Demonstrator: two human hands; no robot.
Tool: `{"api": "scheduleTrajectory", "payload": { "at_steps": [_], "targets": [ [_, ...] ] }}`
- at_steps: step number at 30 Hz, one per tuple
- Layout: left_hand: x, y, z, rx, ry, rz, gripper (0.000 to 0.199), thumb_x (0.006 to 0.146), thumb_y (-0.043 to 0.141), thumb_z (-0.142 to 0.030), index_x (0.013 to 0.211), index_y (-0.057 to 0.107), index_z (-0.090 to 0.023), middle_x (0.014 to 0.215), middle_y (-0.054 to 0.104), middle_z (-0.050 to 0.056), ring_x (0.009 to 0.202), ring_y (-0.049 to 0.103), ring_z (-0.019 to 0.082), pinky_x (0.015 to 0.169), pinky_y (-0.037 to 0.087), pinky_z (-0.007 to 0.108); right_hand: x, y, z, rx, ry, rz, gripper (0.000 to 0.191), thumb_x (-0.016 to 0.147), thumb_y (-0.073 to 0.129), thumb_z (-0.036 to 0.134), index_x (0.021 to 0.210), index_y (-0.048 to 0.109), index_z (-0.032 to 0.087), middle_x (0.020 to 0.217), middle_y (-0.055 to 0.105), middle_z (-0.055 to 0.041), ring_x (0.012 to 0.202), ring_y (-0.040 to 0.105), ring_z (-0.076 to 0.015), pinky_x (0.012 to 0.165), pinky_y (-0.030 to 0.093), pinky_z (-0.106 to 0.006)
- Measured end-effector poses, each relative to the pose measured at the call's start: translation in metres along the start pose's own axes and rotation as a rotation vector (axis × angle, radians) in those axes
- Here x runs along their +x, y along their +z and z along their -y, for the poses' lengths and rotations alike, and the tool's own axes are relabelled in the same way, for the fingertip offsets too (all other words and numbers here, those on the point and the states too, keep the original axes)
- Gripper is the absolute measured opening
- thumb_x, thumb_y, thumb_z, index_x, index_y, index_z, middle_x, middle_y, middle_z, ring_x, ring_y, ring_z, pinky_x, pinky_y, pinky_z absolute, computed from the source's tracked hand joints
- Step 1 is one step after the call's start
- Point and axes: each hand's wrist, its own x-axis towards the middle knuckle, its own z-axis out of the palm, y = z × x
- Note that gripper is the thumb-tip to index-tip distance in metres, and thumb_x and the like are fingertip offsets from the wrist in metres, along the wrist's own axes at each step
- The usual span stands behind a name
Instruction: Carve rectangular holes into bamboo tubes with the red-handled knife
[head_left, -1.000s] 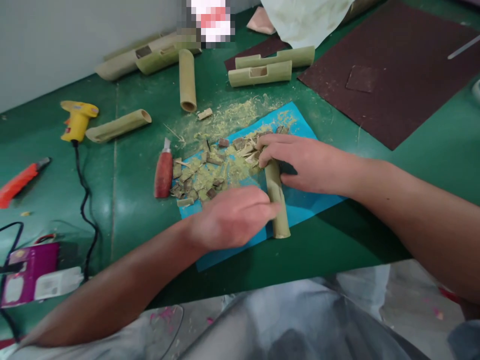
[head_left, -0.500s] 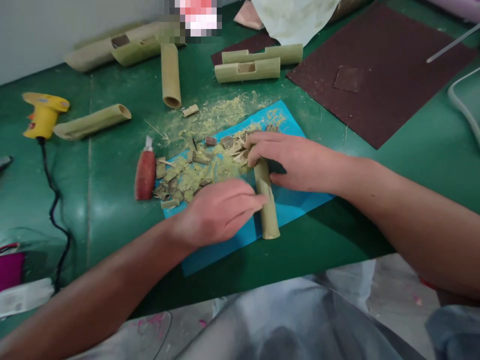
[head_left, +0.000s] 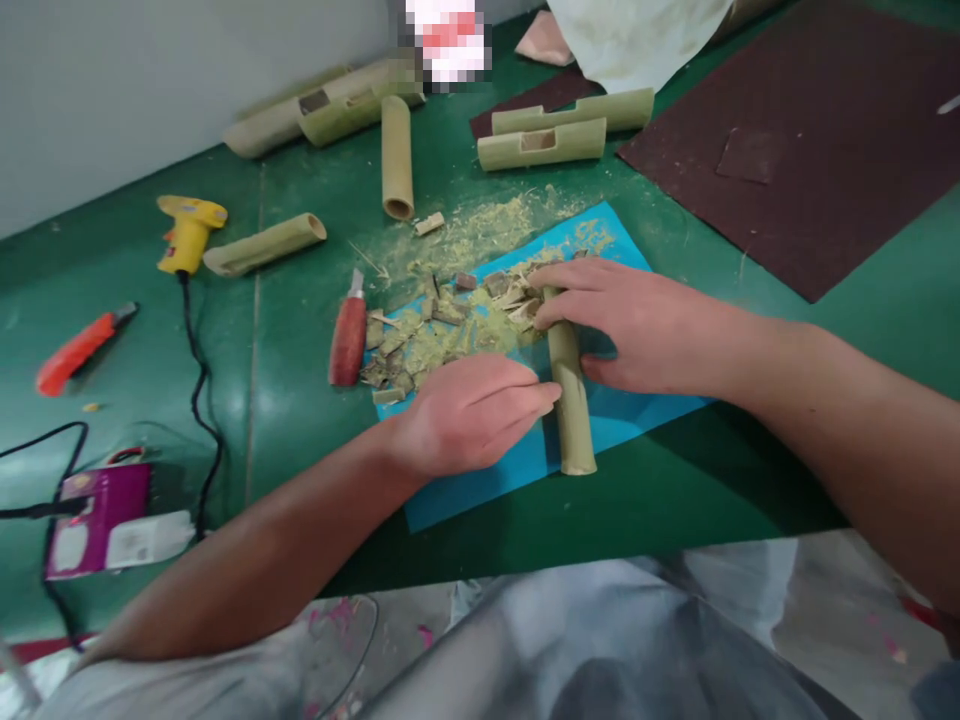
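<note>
A short green bamboo tube (head_left: 572, 410) lies on a blue mat (head_left: 637, 410) on the green table. My right hand (head_left: 630, 325) rests over the tube's far end, fingers wrapped on it. My left hand (head_left: 472, 415) lies on the mat beside the tube, its fingertips touching the tube's left side; I cannot see anything inside it. A pile of bamboo chips and sawdust (head_left: 442, 325) covers the mat's far left part. A red-handled carving knife (head_left: 349, 335) lies just left of the pile.
Several cut bamboo pieces (head_left: 396, 155) lie at the back. A yellow glue gun (head_left: 187, 232) with a black cord, an orange utility knife (head_left: 75, 350) and a purple box (head_left: 97, 515) are at the left. Dark sandpaper sheets (head_left: 810, 150) cover the back right.
Only the camera view has swung left and back right. Both hands stay on the bamboo tube in about the same pose.
</note>
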Motion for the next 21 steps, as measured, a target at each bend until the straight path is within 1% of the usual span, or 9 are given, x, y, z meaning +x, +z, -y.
{"api": "scheduleTrajectory", "payload": {
  "at_steps": [2,4,6,9,13,15,18,21],
  "targets": [
    [0.002,0.001,-0.003,-0.008,0.004,-0.013,0.014,0.111,0.061,-0.021,0.116,0.073,-0.018,0.1,0.084,0.006,0.085,0.079,0.015,0.076,0.063,0.026,-0.002,-0.002,0.0,-0.069,-0.014,-0.007,0.039,0.081,0.073,0.014,0.118,0.073,0.029,0.151,0.066,-0.0069,0.144,0.059,-0.0402,0.123,0.052,-0.063],
    [0.004,0.002,-0.004,-0.005,0.006,-0.014,0.014,0.112,0.061,-0.024,0.114,0.074,-0.019,0.098,0.084,0.005,0.084,0.079,0.014,0.077,0.063,0.026,-0.003,-0.003,-0.001,-0.113,-0.03,-0.009,0.041,0.08,0.072,0.014,0.118,0.073,0.031,0.151,0.066,-0.0068,0.143,0.059,-0.0425,0.123,0.05,-0.067],
    [0.006,0.004,-0.005,0.0,0.015,-0.006,0.017,0.113,0.06,-0.025,0.111,0.075,-0.019,0.096,0.084,0.004,0.081,0.079,0.014,0.075,0.062,0.026,-0.004,-0.004,-0.004,-0.135,-0.048,-0.001,0.038,0.083,0.071,0.015,0.117,0.073,0.033,0.146,0.068,-0.0067,0.139,0.061,-0.0414,0.121,0.052,-0.067],
    [0.006,0.005,-0.005,-0.005,0.023,0.007,0.02,0.114,0.057,-0.025,0.109,0.075,-0.017,0.094,0.084,0.005,0.08,0.078,0.015,0.073,0.061,0.027,-0.005,-0.003,-0.008,-0.093,-0.069,-0.037,0.033,0.088,0.069,0.017,0.117,0.073,0.033,0.143,0.069,-0.0085,0.136,0.063,-0.0412,0.118,0.053,-0.066],
    [0.004,0.005,-0.004,-0.011,0.029,0.035,0.025,0.116,0.051,-0.027,0.11,0.074,-0.02,0.095,0.084,0.003,0.082,0.078,0.015,0.073,0.059,0.029,-0.007,-0.001,-0.011,-0.132,-0.107,-0.048,0.037,0.091,0.067,0.017,0.123,0.071,0.034,0.144,0.068,-0.009,0.137,0.063,-0.0385,0.116,0.056,-0.061],
    [0.004,0.004,-0.005,-0.007,0.038,0.046,0.025,0.115,0.05,-0.025,0.109,0.074,-0.021,0.095,0.084,0.002,0.082,0.077,0.015,0.073,0.058,0.029,-0.007,0.0,-0.012,-0.168,-0.141,-0.053,0.035,0.092,0.066,0.017,0.125,0.07,0.032,0.142,0.068,-0.0115,0.136,0.064,-0.0382,0.112,0.058,-0.061],
    [0.005,0.0,-0.007,0.02,0.073,0.025,0.024,0.113,0.051,-0.021,0.107,0.074,-0.02,0.091,0.084,0.001,0.075,0.073,0.015,0.068,0.054,0.03,-0.009,0.001,-0.01,-0.188,-0.156,-0.084,0.033,0.095,0.064,0.018,0.126,0.069,0.028,0.141,0.068,-0.0149,0.135,0.065,-0.039,0.109,0.059,-0.062],
    [0.007,-0.009,-0.01,0.059,0.086,0.007,0.023,0.111,0.052,-0.018,0.106,0.074,-0.021,0.087,0.083,-0.001,0.065,0.067,0.013,0.062,0.049,0.031,-0.009,0.002,-0.007,-0.167,-0.137,-0.118,0.039,0.097,0.063,0.02,0.133,0.065,0.032,0.145,0.067,-0.0124,0.138,0.065,-0.0381,0.109,0.058,-0.064]
  ]
}}
